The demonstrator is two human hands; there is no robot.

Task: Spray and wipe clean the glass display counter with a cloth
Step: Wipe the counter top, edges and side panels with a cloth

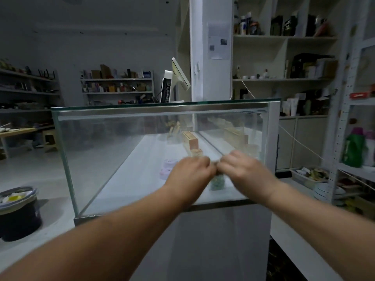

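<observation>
Mid-room: glass display counter on a white base, wooden boxes inside. Before its near pane, left hand and right hand meeting, blurred; grip impossible to tell. Near left, dark lined bin. Far back, stocked shelves, white pillar, tilted monitor.

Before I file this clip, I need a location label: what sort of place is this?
Probably a small shop: a glass display counter holding goods, stocked wall shelves behind, and a till screen.
</observation>
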